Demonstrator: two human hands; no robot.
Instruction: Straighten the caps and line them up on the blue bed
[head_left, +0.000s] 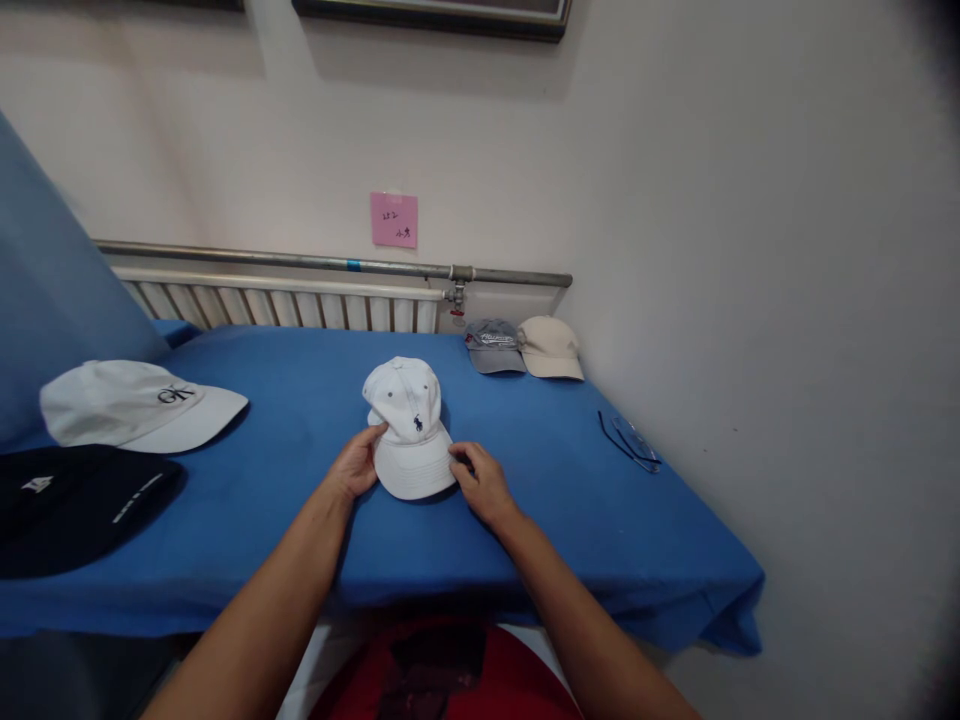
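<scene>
Closest to where I'm standing, something red [517,685], partly hidden, shows below the front edge of the blue-covered worktop [570,510], and two bare forearms [281,585] reach in past it. To the left lies a black cap [75,515], its brim pointing right. In the middle the left grip [355,464] closes on the side of a white cap [409,420], thumb over the edge and fingers mostly hidden, while the right grip [484,486] is narrow, thumb and forefinger at the right edge of the brim. That cap stands upright, brim toward the person, a small dark emblem on its front; whether its weight rests on the worktop, I can't tell. I'd judge the handling partway: the crown looks full and squared to the front, but neither hand is off it yet, and no hand is near the black cap or the second white cap [124,405] behind it. Off to the right lies a pair of glasses [635,441]. Farther back, a grey cap [493,345] and a beige cap [550,348] sit side by side, seemingly settled. Beyond them are a radiator [300,308] and a pink note [394,220].
</scene>
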